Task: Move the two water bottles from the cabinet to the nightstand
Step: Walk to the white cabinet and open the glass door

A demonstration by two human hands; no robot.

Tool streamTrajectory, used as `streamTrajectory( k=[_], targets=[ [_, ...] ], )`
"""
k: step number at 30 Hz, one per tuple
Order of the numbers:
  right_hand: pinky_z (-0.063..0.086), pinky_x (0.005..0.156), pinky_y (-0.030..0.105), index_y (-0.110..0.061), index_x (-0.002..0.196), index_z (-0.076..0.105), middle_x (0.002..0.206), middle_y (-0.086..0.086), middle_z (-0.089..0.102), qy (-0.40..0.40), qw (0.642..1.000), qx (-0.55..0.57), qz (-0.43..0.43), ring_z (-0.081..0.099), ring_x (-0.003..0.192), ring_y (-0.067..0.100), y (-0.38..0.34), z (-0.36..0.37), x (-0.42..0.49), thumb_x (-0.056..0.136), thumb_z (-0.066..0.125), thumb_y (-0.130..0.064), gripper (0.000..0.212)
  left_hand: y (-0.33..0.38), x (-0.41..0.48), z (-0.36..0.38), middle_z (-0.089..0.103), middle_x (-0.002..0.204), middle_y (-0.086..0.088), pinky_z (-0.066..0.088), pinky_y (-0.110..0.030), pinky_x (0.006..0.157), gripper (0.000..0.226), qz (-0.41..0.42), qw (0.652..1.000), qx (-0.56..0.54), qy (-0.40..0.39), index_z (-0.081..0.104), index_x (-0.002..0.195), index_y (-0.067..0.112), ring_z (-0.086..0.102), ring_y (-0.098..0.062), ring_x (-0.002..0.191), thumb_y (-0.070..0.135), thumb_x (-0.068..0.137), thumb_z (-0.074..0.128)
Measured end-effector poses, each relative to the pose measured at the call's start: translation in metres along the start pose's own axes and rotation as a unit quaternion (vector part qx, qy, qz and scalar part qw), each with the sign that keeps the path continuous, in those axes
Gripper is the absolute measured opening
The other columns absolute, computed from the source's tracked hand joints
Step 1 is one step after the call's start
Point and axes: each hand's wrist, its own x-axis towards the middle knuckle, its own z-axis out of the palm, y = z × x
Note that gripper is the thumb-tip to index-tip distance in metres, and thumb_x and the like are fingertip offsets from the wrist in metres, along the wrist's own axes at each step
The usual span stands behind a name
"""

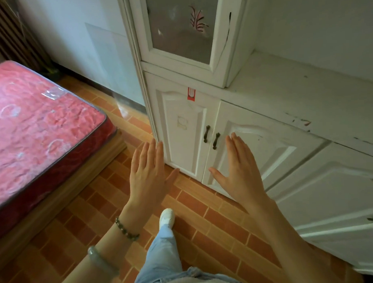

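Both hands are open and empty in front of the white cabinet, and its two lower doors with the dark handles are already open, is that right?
Not quite: the head view shows the two lower doors shut. The left hand and right hand are open and empty before the white cabinet.

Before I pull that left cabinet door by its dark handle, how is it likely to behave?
The door looks like a rigid panel, so it should swing rather than flex. Its handle is slim metal, probably a firm pinch grip. Chipped paint suggests age; it may stick. Both hands are open.
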Motion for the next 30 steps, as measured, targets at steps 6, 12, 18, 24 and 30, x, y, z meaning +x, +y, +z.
streamTrajectory(
  k=[6,12,18,24,30],
  targets=[
    [0.023,0.112,0.046,-0.013,0.145,0.009,0.153,0.011,0.014,-0.004,0.998,-0.007,0.055,0.010,0.141,0.025,-0.011,0.020,0.073,0.081,0.058,-0.052,0.089,-0.030,0.093,0.004,0.032,0.148,-0.016,0.024,-0.054,0.110,0.080,0.046,0.999,-0.019,-0.006,0.027,0.143,0.006,0.028,-0.035,0.136,0.063,0.087,0.028],
    [0.029,0.108,0.051,-0.012,0.144,0.013,0.152,0.014,0.019,0.017,0.996,-0.010,0.091,0.016,0.139,0.029,-0.025,0.033,0.135,0.078,0.050,-0.056,0.088,-0.057,0.168,0.010,0.035,0.146,-0.016,0.025,-0.054,0.108,0.080,0.107,0.994,-0.009,-0.006,0.031,0.142,0.005,0.031,-0.035,0.134,0.064,0.086,0.026],
    [0.033,0.104,0.054,-0.009,0.142,0.021,0.148,0.019,0.027,0.060,0.990,-0.026,0.121,0.025,0.135,0.036,-0.029,0.033,0.172,0.074,0.052,-0.055,0.087,-0.059,0.219,0.015,0.034,0.147,-0.017,0.016,-0.053,0.109,0.080,0.172,0.985,-0.008,0.023,0.032,0.142,0.006,0.030,-0.035,0.134,0.063,0.086,0.032],
    [0.022,0.107,0.046,-0.007,0.141,0.022,0.148,0.019,0.026,0.082,0.985,-0.062,0.135,0.024,0.135,0.036,-0.015,0.022,0.184,0.077,0.061,-0.049,0.087,-0.038,0.249,0.017,0.029,0.149,-0.016,0.013,-0.052,0.112,0.079,0.210,0.977,-0.029,0.033,0.030,0.143,0.006,0.024,-0.034,0.137,0.064,0.088,0.030],
    [0.018,0.109,0.045,-0.007,0.142,0.020,0.149,0.018,0.024,0.104,0.980,-0.094,0.142,0.022,0.137,0.034,0.008,-0.005,0.195,0.079,0.062,-0.049,0.087,-0.005,0.276,0.001,0.030,0.148,-0.018,0.014,-0.052,0.111,0.079,0.232,0.969,-0.047,0.068,0.030,0.142,0.005,0.026,-0.035,0.136,0.063,0.088,0.029]
  ],
)
